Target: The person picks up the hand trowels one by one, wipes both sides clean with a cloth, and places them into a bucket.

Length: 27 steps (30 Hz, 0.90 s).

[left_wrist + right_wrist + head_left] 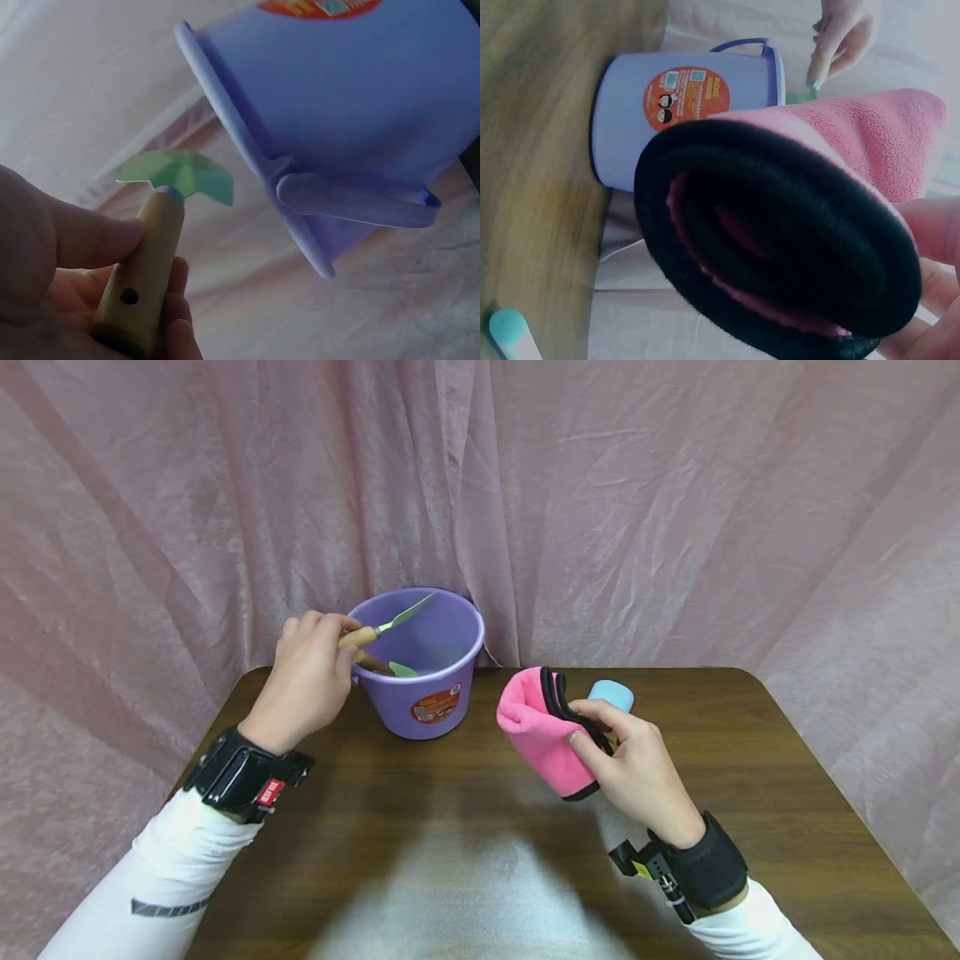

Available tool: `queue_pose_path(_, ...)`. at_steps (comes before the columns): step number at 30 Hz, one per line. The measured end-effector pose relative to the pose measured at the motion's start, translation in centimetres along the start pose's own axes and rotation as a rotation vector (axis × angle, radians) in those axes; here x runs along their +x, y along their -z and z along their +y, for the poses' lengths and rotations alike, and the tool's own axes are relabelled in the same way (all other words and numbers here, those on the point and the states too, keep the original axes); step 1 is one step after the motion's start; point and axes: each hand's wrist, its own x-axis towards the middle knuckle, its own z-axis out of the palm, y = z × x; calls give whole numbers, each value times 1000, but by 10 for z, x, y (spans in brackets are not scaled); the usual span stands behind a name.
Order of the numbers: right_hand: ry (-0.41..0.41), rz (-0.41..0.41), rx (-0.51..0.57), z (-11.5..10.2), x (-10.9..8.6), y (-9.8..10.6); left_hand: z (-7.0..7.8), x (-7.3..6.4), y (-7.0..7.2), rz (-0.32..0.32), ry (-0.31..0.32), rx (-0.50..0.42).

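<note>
In the head view, my left hand (307,681) grips the wooden handle of a small garden trowel (363,637) at the left rim of a purple bucket (420,702). The trowel's green blade points over the bucket's opening; the left wrist view shows the thumb on the handle (146,262). Inside the bucket is another wooden-handled tool (375,663), with a green part (402,670) beside it. My right hand (633,760) pinches a folded pink cloth with black edging (543,735) above the table. Its rolled black edge fills much of the right wrist view.
A light blue object (611,695) lies on the wooden table (450,860) just beyond my right hand; its kind is unclear. A pink curtain (637,527) hangs behind the table. The bucket's handle (360,204) hangs on its side.
</note>
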Motion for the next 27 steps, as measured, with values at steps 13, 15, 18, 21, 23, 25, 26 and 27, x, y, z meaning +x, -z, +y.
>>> queue_pose_path(13, -64, 1, 54, -5, 0, -1, -6, 47, -22, -301, 143, 213)
queue_pose_path(15, -70, 3, 60, -5, 0, -1, -5, 51, -27, -342, 131, 241)
queue_pose_path(18, -75, 6, 66, -5, 0, -1, -2, 57, -33, -408, 114, 275)
queue_pose_path(21, -75, 7, 70, -6, 0, -1, -1, 60, -39, -476, 104, 306)
queue_pose_path(23, -76, 7, 68, -6, -1, -1, 1, 62, -42, -517, 106, 324)
queue_pose_path(25, -75, 6, 66, -7, -1, -1, 2, 63, -44, -548, 107, 343)
queue_pose_path(26, -71, 6, 63, -7, -1, -1, 3, 64, -45, -558, 106, 353)
queue_pose_path(27, -66, 6, 58, -8, 0, -1, 3, 65, -45, -570, 105, 362)
